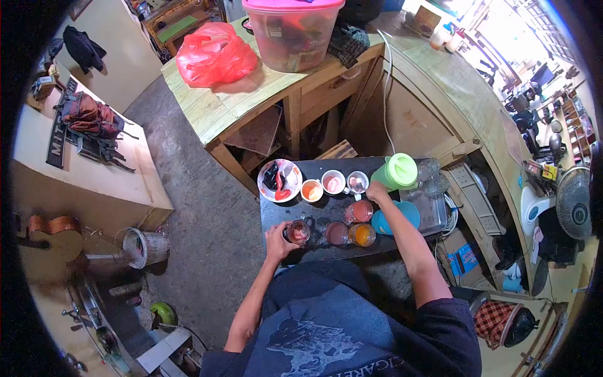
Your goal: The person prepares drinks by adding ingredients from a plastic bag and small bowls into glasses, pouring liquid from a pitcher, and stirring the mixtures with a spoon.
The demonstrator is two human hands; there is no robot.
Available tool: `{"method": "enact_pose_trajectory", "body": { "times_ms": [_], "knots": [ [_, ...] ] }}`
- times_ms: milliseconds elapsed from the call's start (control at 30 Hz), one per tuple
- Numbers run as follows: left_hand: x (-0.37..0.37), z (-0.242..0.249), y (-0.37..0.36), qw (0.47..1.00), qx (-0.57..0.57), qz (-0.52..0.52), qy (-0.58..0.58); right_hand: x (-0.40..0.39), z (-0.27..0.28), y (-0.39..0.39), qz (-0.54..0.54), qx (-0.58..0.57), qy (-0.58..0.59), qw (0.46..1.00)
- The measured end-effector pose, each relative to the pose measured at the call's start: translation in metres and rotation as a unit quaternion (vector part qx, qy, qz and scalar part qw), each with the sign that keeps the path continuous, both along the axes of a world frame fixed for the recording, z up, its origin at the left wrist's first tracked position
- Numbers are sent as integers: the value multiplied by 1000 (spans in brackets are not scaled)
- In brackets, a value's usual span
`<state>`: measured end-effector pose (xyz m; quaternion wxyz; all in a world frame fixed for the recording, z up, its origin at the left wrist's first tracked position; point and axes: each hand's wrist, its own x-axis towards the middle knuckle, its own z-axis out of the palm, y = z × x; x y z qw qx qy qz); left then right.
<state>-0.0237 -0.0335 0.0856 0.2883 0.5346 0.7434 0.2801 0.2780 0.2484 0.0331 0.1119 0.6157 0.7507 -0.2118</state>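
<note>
My left hand [280, 241] is wrapped round the left side of a glass mug [298, 232] with something reddish-dark in it. At the back of the low dark table, my right hand [377, 191] is closed at the near left side of a light green lidded pitcher [399, 171]; its fingers are partly hidden. Between the hands stand a glass of brownish-pink drink [336, 233], a glass of orange drink [362, 235] and a glass of pink drink [359, 212]. Behind them sit an orange-filled cup [311, 190], a white mug [333, 182] and another white mug [358, 182].
A bowl [280, 181] holding black and red plastic is at the table's left. A blue round container [396, 218], a metal tray [433, 213] and clear glasses [433, 179] lie right. Behind is a wooden counter [207, 107] with a red bag [215, 55] and plastic tub [292, 38].
</note>
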Motion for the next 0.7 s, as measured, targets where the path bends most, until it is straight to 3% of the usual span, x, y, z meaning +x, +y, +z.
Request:
{"method": "enact_pose_trajectory", "body": {
  "times_ms": [67,167,267,367,467,700],
  "knots": [
    [0,1,0,1000,-2,1,-1,-5,25,-7,-47,-26,6,999],
    [0,1,0,1000,-1,-1,-5,2,21,-6,11,-9,-19,1000],
    [-2,-3,1,1000,-1,-3,-6,6,15,-5,-28,-11,7,1000],
    [-2,-3,1,1000,-4,-5,-11,7,10,-6,6,18,-7,1000],
    [-2,-3,1,1000,0,-8,-14,0,31,-9,-36,14,24,999],
    [-2,4,3,1000,-8,-14,-15,-24,72,-12,36,46,82,995]
  ]
}}
